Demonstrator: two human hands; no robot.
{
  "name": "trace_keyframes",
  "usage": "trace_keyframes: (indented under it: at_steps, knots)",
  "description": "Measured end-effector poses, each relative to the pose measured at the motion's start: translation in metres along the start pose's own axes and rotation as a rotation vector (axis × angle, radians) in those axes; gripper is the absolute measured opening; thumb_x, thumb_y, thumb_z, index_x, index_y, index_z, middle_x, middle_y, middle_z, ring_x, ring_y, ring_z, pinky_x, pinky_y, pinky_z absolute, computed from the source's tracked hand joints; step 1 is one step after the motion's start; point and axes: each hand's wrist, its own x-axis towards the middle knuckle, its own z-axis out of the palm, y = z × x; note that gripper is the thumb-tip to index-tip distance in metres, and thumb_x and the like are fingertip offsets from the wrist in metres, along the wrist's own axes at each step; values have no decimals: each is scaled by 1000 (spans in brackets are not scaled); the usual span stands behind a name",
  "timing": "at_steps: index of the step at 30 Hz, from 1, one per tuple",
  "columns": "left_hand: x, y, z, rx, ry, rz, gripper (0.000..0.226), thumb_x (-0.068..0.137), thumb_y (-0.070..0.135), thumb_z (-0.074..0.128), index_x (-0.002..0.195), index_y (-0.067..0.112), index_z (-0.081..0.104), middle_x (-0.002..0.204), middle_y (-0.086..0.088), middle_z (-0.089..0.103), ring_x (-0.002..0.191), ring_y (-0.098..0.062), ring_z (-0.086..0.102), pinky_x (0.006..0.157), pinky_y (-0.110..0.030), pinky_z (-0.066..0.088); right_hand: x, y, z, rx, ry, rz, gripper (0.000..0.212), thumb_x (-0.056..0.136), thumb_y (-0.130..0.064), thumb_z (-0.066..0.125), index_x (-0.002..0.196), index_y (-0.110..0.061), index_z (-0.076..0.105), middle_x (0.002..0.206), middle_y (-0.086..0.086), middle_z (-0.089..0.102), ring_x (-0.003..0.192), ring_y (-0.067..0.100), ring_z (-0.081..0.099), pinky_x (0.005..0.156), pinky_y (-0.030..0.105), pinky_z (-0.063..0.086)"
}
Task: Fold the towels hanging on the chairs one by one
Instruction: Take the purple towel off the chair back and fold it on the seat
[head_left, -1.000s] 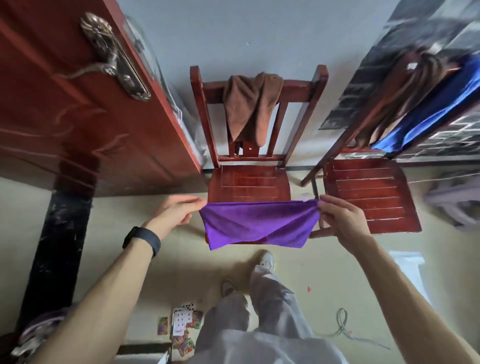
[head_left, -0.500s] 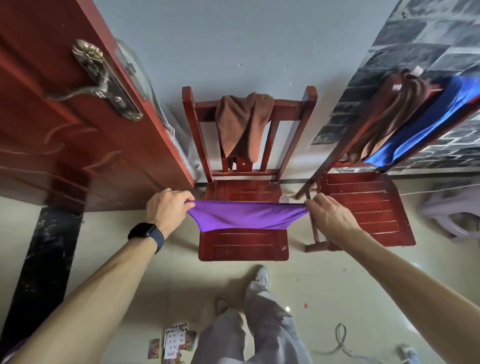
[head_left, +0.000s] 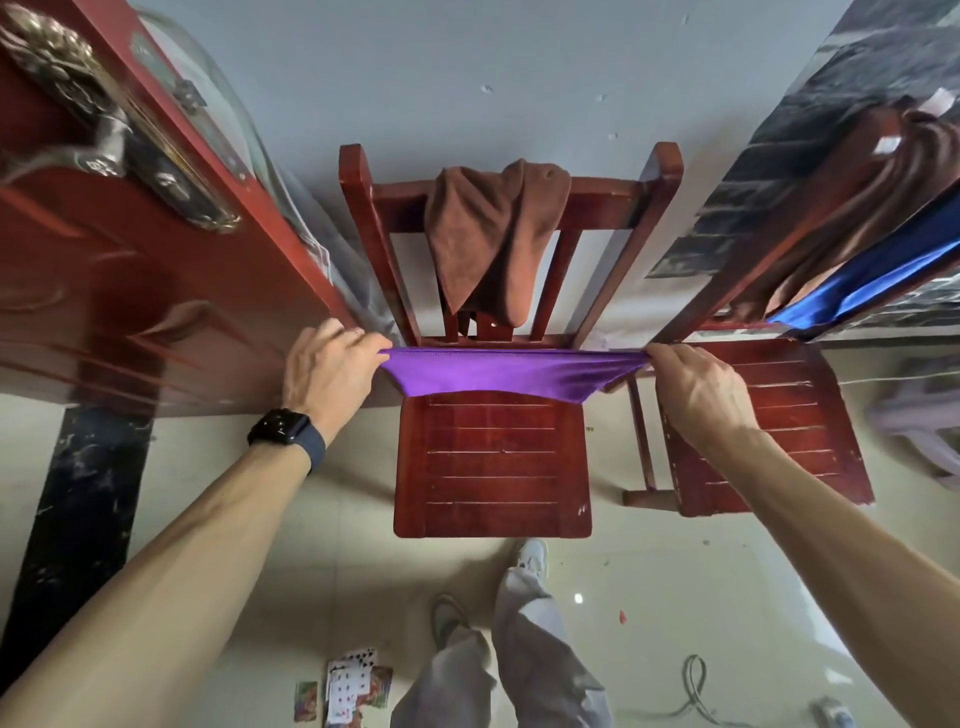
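step: laying the purple towel (head_left: 511, 371) flat on the chair seat (head_left: 493, 467); best lowered evenly, top edge kept taut.
left hand (head_left: 327, 371): pinches the towel's left corner.
right hand (head_left: 698, 387): pinches the right corner.
towel: shiny purple, stretched between both hands over the seat's back edge, sagging in the middle.

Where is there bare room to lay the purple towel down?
Free: middle chair seat, bare slats from the purple towel at the back to the front edge; right chair seat, bare beyond the right hand. Crowded: both backrests, with the brown towel on the middle one and a blue towel on the right; the door crowds the left hand.
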Motion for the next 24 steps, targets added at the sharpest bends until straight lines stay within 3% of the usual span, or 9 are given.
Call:
trace_keyframes:
  at_steps: [3, 7, 9, 13, 17, 21, 24]
  knots:
    - [-27, 7, 16, -31, -22, 17, 9, 84, 23, 76, 93, 20, 76, 75, -2, 70, 76, -31, 58, 63, -36, 41, -29, -5, 25, 19, -41, 37, 35, 81, 10, 64, 113, -5, 67, 92, 15, 70, 74, 38, 64, 50, 43, 54]
    - [-94, 26, 60, -99, -226, -18, 14, 74, 18, 83, 85, 22, 74, 73, 1, 70, 73, -31, 60, 62, -36, 46, -90, -11, 83, 28, -243, 116, 41, 79, -5, 79, 116, -13, 67, 116, 11, 63, 90, 37, 65, 59, 45, 57]
    - [-133, 36, 83, -107, -363, -32, 17, 68, 19, 86, 78, 22, 72, 69, 2, 68, 71, -30, 61, 60, -37, 49, -126, -17, 117, 82, -277, 154, 36, 78, 4, 73, 110, -12, 68, 109, 13, 63, 81, 40, 66, 55, 47, 57]
    - [-204, 50, 126, -65, -619, -76, 24, 60, 13, 88, 73, 24, 71, 67, 4, 68, 72, -27, 63, 61, -36, 50, -195, -32, 175, 137, -417, 218, 45, 59, 18, 76, 96, -8, 74, 92, 15, 66, 64, 41, 66, 42, 46, 54]
    - [-233, 56, 140, -136, -768, -191, 11, 80, 25, 77, 91, 27, 75, 86, 3, 74, 87, -26, 66, 72, -35, 49, -226, -44, 191, 283, -496, 361, 29, 75, 11, 72, 97, -8, 78, 93, 16, 70, 73, 41, 69, 62, 46, 59]
    - [-223, 43, 149, -504, -784, -640, 11, 81, 32, 77, 91, 29, 77, 88, 4, 76, 84, -18, 68, 68, -25, 50, -210, -45, 195, 521, -416, 579, 13, 83, -1, 74, 91, -10, 79, 93, 11, 74, 81, 32, 71, 74, 31, 52]
    - [-198, 29, 169, -869, -755, -925, 13, 80, 25, 81, 91, 18, 76, 84, 0, 75, 79, -12, 66, 65, -9, 44, -174, -40, 196, 743, -459, 867, 9, 89, -11, 68, 92, -18, 73, 92, 1, 71, 81, 20, 65, 66, 19, 47]
